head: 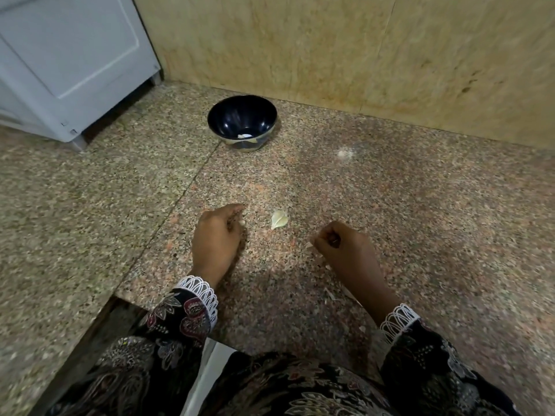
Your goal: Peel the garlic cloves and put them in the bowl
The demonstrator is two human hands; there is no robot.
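A dark blue bowl [241,121] stands on the speckled granite counter near the back wall, with a small pale piece [244,135] at its bottom. One pale garlic clove [279,219] lies on the counter between my hands. My left hand [217,238] rests just left of it, fingers curled down, and a small pale garlic clove [241,223] shows at its fingertips. On the right, my right hand [345,250] is curled like a fist. A scrap of papery garlic skin [310,244] peeks out at its fingertips.
Bits of garlic skin [345,292] lie on the counter under and behind my right wrist. A white appliance [69,70] stands at the back left. The beige stone wall [360,49] runs behind the bowl. The counter's front edge drops off at the lower left.
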